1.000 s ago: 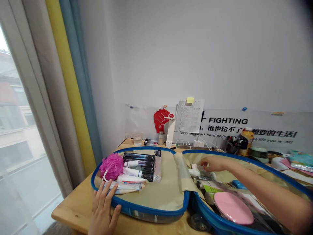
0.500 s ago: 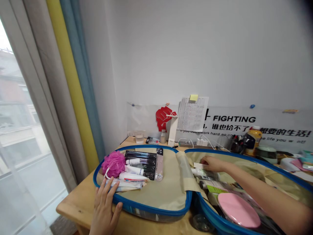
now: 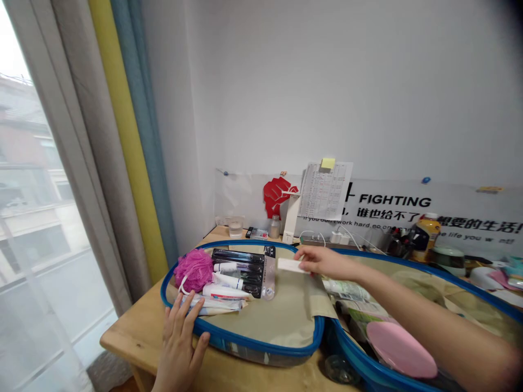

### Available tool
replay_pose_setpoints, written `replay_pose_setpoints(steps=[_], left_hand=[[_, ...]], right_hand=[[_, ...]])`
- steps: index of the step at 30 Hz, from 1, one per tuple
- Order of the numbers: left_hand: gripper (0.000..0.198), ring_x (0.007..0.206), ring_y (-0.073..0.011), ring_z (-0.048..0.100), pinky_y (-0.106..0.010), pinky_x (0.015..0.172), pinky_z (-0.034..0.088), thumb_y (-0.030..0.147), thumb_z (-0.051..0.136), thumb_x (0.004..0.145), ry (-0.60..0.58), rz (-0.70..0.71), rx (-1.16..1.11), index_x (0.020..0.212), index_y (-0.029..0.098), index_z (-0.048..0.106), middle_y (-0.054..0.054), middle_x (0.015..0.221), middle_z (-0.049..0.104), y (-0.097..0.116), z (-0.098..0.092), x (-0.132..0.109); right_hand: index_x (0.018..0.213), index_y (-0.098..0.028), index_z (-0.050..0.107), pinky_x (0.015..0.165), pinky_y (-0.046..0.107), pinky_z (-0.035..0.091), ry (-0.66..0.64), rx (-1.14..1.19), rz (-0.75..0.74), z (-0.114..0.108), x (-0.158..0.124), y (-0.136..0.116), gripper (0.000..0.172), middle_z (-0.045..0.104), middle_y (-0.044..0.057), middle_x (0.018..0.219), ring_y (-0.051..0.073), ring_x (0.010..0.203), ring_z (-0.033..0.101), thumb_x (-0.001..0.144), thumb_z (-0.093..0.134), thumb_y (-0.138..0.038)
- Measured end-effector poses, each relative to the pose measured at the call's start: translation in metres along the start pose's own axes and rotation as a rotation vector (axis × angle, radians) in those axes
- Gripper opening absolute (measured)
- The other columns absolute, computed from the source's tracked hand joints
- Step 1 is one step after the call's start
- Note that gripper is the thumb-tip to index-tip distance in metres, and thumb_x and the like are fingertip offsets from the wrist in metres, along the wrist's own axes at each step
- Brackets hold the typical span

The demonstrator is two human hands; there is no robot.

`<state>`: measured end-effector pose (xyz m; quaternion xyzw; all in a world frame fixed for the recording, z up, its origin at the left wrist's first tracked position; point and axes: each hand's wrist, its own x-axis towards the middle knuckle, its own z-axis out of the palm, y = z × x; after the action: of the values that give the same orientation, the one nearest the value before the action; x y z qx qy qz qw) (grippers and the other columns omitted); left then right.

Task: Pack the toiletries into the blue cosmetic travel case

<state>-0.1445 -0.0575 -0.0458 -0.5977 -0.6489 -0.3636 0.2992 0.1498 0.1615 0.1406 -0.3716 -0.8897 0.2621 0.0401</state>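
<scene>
A slim white box [image 3: 289, 265] is pinched in the fingers of my right hand [image 3: 322, 261], above the left half of an open blue-edged suitcase [image 3: 281, 332], near its hinge. My left hand [image 3: 182, 333] lies with fingers spread on the suitcase's near-left rim, touching nothing else that I can make out. Just beyond it are a pink bath puff [image 3: 195, 270], white tubes [image 3: 229, 292] and a toothbrush pack [image 3: 268, 275]. In the right half, partly under my forearm, lie a pink oval case [image 3: 400, 348] and a whitish bottle [image 3: 347, 289].
The suitcase lies on a wooden table [image 3: 131, 337]. Along the wall stand a glass cup [image 3: 236, 227], a white lamp [image 3: 290, 218], a power strip [image 3: 316, 239] and a yellow bottle [image 3: 425, 238]. A round clear lid [image 3: 341, 370] is by the near edge.
My right hand has moved left, out of the suitcase's right half and over the hinge, carrying the white box. My left hand has stayed on the rim.
</scene>
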Motion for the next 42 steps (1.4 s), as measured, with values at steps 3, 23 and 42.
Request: replay_pose_setpoints(steps=[3, 23, 42], left_hand=[[0.055, 0.143, -0.0286, 0.019, -0.052, 0.115, 0.012, 0.031, 0.042, 0.091, -0.001, 0.006, 0.006, 0.144, 0.022, 0.029, -0.013, 0.143, 0.039, 0.001, -0.001, 0.000], [0.055, 0.142, -0.0297, 0.020, -0.053, 0.115, 0.014, 0.032, 0.043, 0.091, -0.006, -0.007, -0.004, 0.144, 0.023, 0.030, -0.012, 0.145, 0.039, -0.001, 0.000, -0.001], [0.056, 0.142, -0.0299, 0.022, -0.054, 0.114, 0.016, 0.033, 0.043, 0.089, 0.000, -0.010, 0.000, 0.143, 0.025, 0.031, -0.012, 0.144, 0.040, -0.001, 0.001, -0.002]], right_hand=[[0.106, -0.017, 0.057, 0.068, 0.025, 0.049, -0.096, -0.056, -0.024, 0.032, 0.013, -0.032, 0.023, 0.065, 0.000, 0.079, 0.010, 0.066, 0.060, 0.085, 0.053, -0.026], [0.108, -0.016, 0.059, 0.083, 0.036, 0.051, -0.091, -0.300, -0.044, 0.081, 0.048, -0.048, 0.029, 0.063, 0.005, 0.105, 0.014, 0.091, 0.060, 0.091, 0.054, -0.037], [0.106, -0.017, 0.061, 0.089, 0.039, 0.046, 0.012, -0.330, -0.097, 0.060, 0.043, -0.052, 0.027, 0.062, 0.006, 0.110, 0.016, 0.098, 0.058, 0.089, 0.055, -0.037]])
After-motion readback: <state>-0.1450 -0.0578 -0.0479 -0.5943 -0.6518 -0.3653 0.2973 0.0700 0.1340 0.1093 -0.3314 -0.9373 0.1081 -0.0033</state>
